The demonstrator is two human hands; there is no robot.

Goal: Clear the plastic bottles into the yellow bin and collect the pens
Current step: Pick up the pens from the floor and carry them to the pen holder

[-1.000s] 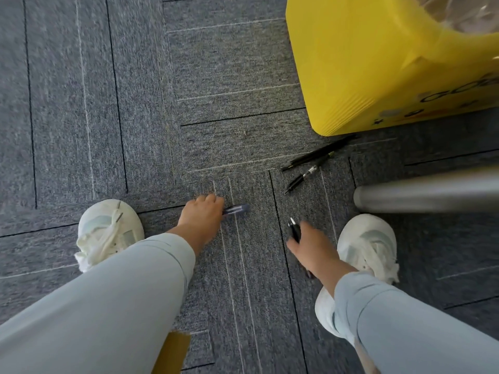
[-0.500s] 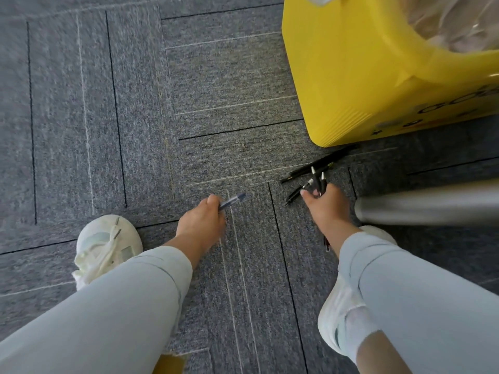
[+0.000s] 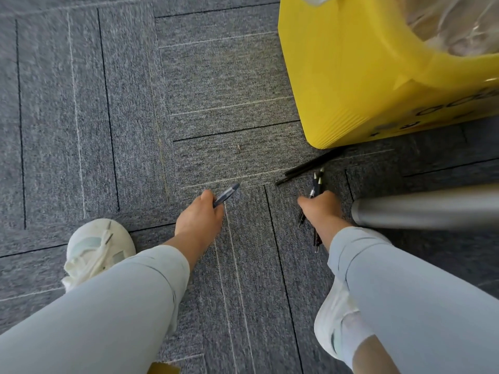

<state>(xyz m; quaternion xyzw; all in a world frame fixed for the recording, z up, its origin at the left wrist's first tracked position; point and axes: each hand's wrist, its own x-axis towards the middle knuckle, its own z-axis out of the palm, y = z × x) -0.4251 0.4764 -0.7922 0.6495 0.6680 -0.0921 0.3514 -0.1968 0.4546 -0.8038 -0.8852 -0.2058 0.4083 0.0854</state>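
The right hand [image 3: 321, 209] hides the middle of its bundle of pens [image 3: 316, 184], so their number cannot be counted. The left hand [image 3: 199, 220] covers the rear part of the blue pen [image 3: 228, 194]. Beyond the right hand, the yellow bin [image 3: 351, 76] is cut by the top and right edges, and its print is blurred. Just right of that hand, a grey tube [image 3: 432, 209] is blurred and leaves the frame.

Grey woven carpet tiles [image 3: 216, 76] carry thin black and pale lines. Yellow plastic bin [image 3: 351, 76] bears dark lettering. Translucent blue plastic pen [image 3: 228, 194]; black pens with silver tips [image 3: 316, 184]; white laced shoes [image 3: 91, 244]; pale blue-grey sleeves [image 3: 108, 306]; silver metal tube [image 3: 432, 206].
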